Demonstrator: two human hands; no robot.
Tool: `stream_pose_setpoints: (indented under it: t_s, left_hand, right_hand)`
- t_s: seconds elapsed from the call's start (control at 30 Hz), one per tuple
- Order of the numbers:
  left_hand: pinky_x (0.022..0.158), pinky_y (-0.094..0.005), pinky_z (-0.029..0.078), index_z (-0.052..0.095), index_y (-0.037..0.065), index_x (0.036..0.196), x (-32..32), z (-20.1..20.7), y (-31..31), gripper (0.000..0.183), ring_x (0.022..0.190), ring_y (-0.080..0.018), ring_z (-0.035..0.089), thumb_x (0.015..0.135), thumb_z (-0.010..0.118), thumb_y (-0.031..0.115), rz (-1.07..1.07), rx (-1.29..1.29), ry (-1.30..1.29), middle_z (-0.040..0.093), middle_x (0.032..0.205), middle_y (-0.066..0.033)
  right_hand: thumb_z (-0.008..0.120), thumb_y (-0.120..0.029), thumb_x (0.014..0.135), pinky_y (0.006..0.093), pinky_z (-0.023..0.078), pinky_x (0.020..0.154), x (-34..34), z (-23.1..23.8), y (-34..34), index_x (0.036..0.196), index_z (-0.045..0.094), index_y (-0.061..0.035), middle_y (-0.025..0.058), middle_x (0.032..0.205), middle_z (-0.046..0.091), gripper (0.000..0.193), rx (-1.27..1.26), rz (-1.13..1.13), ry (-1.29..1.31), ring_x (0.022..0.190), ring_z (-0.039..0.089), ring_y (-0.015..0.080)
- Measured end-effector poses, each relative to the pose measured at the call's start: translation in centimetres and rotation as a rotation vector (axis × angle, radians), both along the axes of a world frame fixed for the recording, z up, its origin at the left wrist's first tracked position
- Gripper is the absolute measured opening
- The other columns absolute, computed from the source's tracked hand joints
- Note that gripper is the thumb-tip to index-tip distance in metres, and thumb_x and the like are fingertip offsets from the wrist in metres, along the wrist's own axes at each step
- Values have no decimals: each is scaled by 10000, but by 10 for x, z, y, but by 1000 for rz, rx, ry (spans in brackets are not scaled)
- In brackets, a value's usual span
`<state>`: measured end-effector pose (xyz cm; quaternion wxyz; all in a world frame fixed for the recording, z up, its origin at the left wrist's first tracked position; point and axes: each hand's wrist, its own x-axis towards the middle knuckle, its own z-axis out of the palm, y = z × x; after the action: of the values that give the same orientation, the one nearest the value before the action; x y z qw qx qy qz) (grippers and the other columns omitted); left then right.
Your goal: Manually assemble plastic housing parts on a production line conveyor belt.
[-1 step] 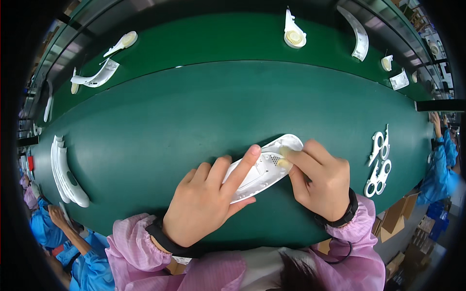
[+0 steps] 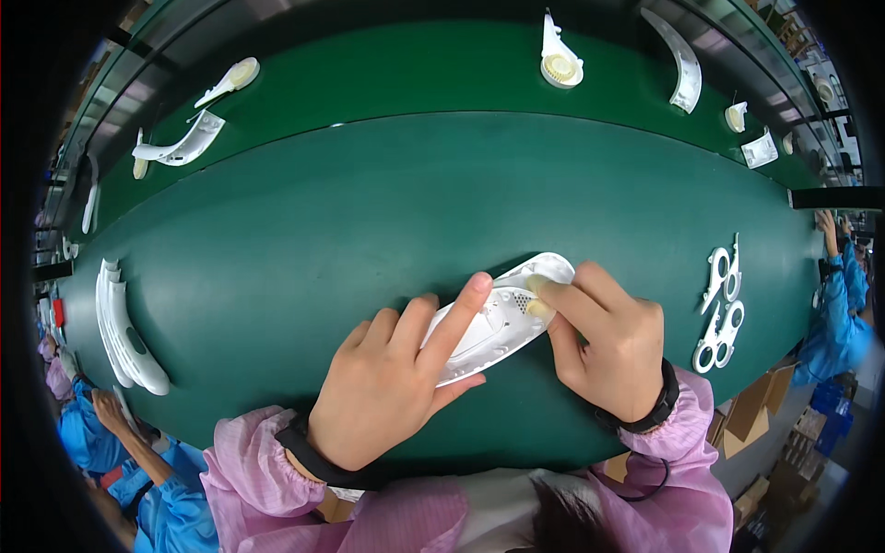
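A long white plastic shell (image 2: 502,347) with a rounded end tilts up toward the right in front of me, its hollow inside facing up. My left hand (image 2: 383,382) is closed round its lower left end, with the index finger stretched along the inside and the thumb under the near edge. Over the right end, my right hand (image 2: 610,346) makes a pinch beside a patch of small holes. Yellowish covers sit on its thumb and index fingertips. Whatever lies between those tips is hidden. Behind the holes shows a white rounded rim (image 2: 553,264).
Curved white casings (image 2: 124,332) lie stacked at the left. White ring-shaped parts (image 2: 719,313) rest at the right. Across the far green strip (image 2: 415,83) are spaced white parts, one with a round cream disc (image 2: 560,69). Co-workers in blue sleeves (image 2: 171,475) sit on both sides.
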<state>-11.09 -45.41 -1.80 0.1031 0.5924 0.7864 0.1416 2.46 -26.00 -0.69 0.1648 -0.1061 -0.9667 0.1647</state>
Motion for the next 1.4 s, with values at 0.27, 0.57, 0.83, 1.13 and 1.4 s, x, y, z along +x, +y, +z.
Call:
stream_pose_setpoints:
  t_s: [0.27,0.57,0.83,1.13,1.4]
  left_hand:
    - [746,-373,553,520,194,1510,1,-4,-7,809,842,-262,605,791,781,459,44,19,159,564,1138,-99]
    - [696,-368,560,558,241,1486,-6,-1,-15,769,779,-247,608,780,811,413,32,14,117,534,1074,-90]
    - [637,-375,565,591,227,1453,-21,2,-20,743,742,-245,648,766,852,338,33,61,-20,505,939,-67]
    - [612,-382,558,615,232,1429,-40,12,-31,718,698,-256,641,761,859,332,29,43,-62,513,892,-65]
    - [825,-390,555,550,150,1467,-85,36,-11,626,958,-340,672,886,771,224,2,109,-225,620,1114,-136]
  right_hand:
    - [894,-470,698,349,540,550,-13,8,4,1105,693,-32,80,1011,637,631,-238,197,-139,642,663,270]
    - [878,-293,727,329,525,549,-10,9,-5,1035,707,-64,36,992,617,420,-34,183,-225,627,659,223]
    - [853,-158,676,333,507,524,-9,-2,-8,907,715,-87,20,860,599,278,45,129,-16,595,639,192]
    - [783,-110,727,343,474,487,-27,8,-17,770,587,-85,16,859,573,202,64,236,-53,586,608,172]
    - [866,-380,749,340,561,629,-26,58,24,1078,755,-83,51,968,687,457,140,50,-5,713,691,253]
